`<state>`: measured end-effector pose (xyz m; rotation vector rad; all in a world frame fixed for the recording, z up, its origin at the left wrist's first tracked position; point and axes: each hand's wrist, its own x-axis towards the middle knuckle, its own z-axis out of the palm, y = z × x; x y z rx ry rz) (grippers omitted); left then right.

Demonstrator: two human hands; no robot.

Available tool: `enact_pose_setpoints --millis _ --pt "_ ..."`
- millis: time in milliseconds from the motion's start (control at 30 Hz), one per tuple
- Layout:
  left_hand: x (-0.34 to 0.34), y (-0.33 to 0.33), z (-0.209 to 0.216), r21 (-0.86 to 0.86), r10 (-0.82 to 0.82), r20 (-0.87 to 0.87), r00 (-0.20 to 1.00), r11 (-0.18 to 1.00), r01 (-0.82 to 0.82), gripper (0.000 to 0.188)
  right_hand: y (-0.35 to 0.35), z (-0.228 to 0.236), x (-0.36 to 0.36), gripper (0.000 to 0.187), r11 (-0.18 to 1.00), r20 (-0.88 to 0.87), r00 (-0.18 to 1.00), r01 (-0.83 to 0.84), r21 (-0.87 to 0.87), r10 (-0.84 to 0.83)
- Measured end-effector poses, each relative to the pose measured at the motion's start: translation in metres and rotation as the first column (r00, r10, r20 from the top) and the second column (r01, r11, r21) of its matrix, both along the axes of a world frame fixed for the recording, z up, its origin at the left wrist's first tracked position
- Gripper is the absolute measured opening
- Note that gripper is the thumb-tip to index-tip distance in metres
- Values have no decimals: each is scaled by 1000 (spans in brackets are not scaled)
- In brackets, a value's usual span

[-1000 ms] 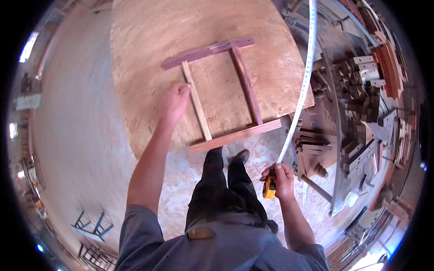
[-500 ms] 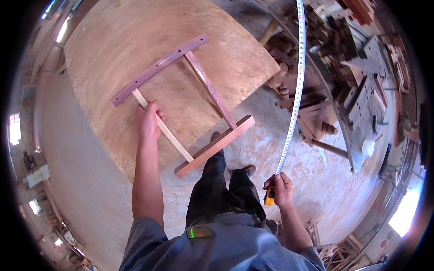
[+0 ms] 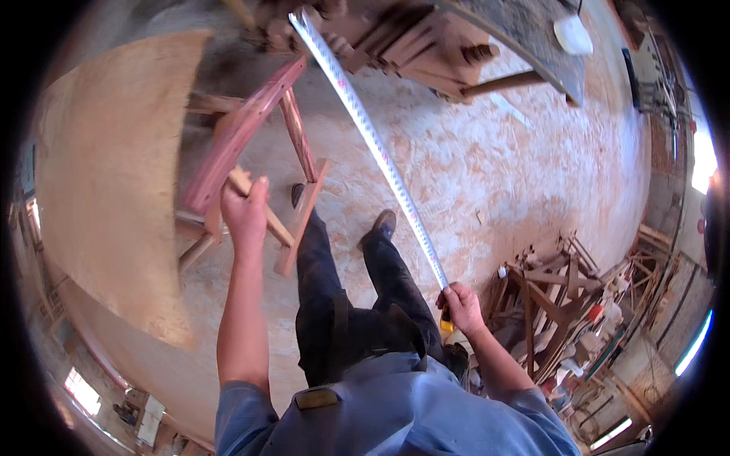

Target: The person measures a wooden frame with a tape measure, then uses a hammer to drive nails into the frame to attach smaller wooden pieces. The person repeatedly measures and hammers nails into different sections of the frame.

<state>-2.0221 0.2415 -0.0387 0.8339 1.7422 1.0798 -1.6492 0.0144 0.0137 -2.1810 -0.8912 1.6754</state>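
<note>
My left hand (image 3: 245, 213) is closed round the pale crosspiece of a wooden frame (image 3: 299, 137). Two long bars and two crosspieces make up this frame, its upper bar reddish and blurred by motion. It hangs tilted over the floor, beside the plywood board's edge. In my right hand (image 3: 464, 308) is a tape measure (image 3: 446, 324) with a yellow case, mostly covered by my fingers. Its long white blade (image 3: 388, 163) stretches out to the upper left, and the free end lies a little beyond the frame's top corner.
A pale plywood board (image 3: 114, 175) spans the left side, with wooden legs showing beneath its edge. Dark wooden parts (image 3: 426, 45) crowd the far side near a white container (image 3: 572, 35). Scrap wood (image 3: 563, 296) is heaped at right on the dusty floor (image 3: 487, 182).
My view has turned to the right. The frame has come from over the plywood to beside its edge, still in my left hand. The tape blade now slants to the upper left.
</note>
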Motion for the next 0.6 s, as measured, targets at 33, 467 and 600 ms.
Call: enact_pose_setpoints --millis 33,467,600 --pt "18 4 -28 -68 -46 -22 999 997 44 30 -24 -7 10 30 997 16 999 28 -69 -27" --pt "129 36 -295 37 -336 -268 903 933 358 17 -164 -117 10 30 713 108 762 639 -290 -639" --pt "147 31 -343 -53 -412 -235 881 910 411 17 -177 -143 5 27 713 81 763 632 -303 -642"
